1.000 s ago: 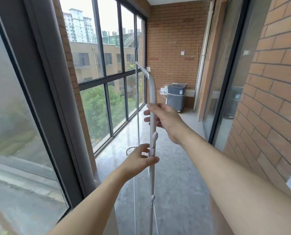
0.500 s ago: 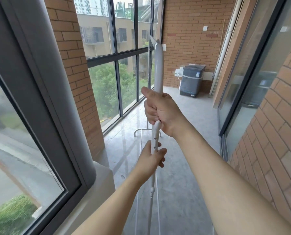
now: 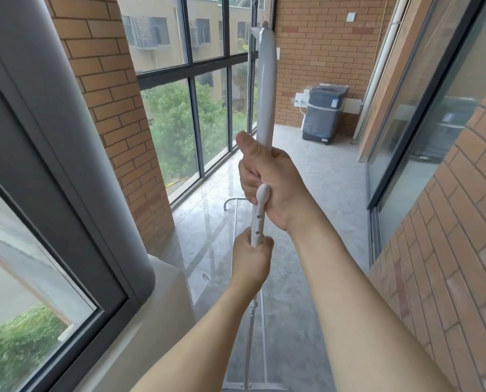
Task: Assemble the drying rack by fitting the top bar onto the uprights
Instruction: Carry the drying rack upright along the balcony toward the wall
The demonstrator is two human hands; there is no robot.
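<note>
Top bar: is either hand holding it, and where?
Right hand grips the top bar at its near end; left hand grips the upright just below.

The right hand [image 3: 270,182] is wrapped around the white top bar [image 3: 265,89], thumb up along it. Below, the left hand [image 3: 251,261] grips the upright [image 3: 257,222]. Whether bar and upright are fully seated seems unclear beneath the fingers.

You have two hands, left [image 3: 251,264] and right [image 3: 270,183], on one white top bar [image 3: 265,86]; one covered washing machine [image 3: 324,114] stands beyond.
</note>
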